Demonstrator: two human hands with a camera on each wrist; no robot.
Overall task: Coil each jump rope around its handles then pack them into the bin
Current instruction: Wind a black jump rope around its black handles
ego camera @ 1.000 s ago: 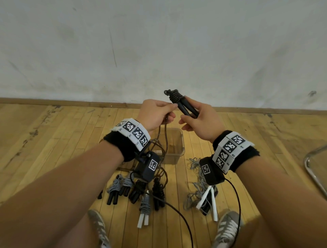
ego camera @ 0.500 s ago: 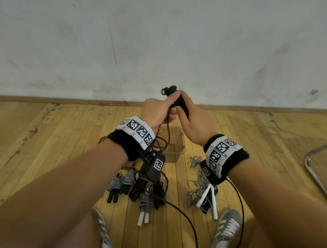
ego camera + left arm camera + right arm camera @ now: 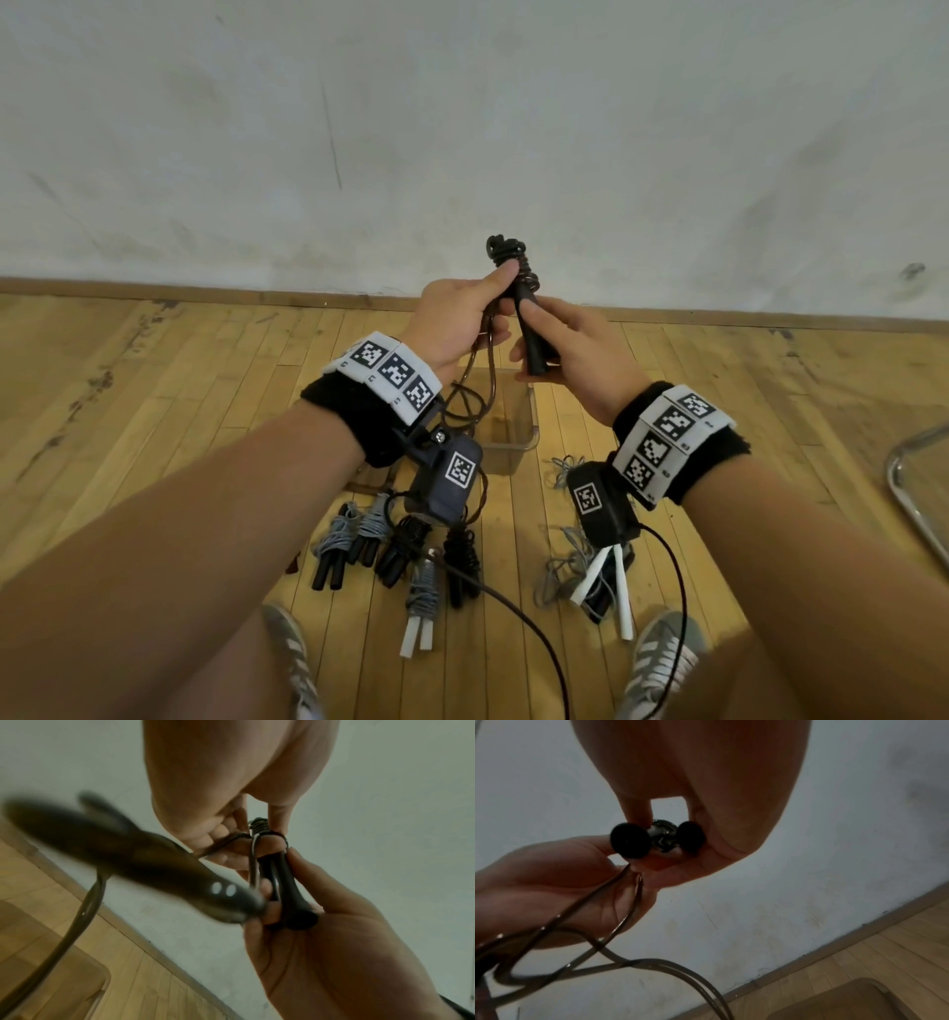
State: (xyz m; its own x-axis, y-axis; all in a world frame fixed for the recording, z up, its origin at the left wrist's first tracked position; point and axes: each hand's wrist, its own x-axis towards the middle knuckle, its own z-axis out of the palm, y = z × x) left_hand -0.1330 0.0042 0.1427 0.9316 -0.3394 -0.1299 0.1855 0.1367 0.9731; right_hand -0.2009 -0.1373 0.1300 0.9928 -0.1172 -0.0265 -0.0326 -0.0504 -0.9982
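My right hand (image 3: 552, 342) holds the two black handles (image 3: 531, 329) of a jump rope upright in front of me, with rope coils wound round their top end (image 3: 508, 257). My left hand (image 3: 464, 321) pinches the dark rope (image 3: 488, 370) beside the handles, thumb on the coils. Loose rope hangs down over the clear plastic bin (image 3: 513, 437) on the floor. From the left wrist the handles (image 3: 285, 888) show gripped by the right hand (image 3: 321, 933). From the right wrist the handle ends (image 3: 631, 840) face the camera and the rope (image 3: 618, 923) trails from the left hand (image 3: 559, 876).
Several coiled ropes (image 3: 390, 545) with black and white handles lie on the wooden floor near my feet. An uncoiled grey rope (image 3: 570, 565) with white handles lies right of them. A metal chair frame (image 3: 919, 493) is at far right. The wall is close ahead.
The handles swung from tilted left to nearly upright and rose slightly. My left hand moved up to the coils with the rope.
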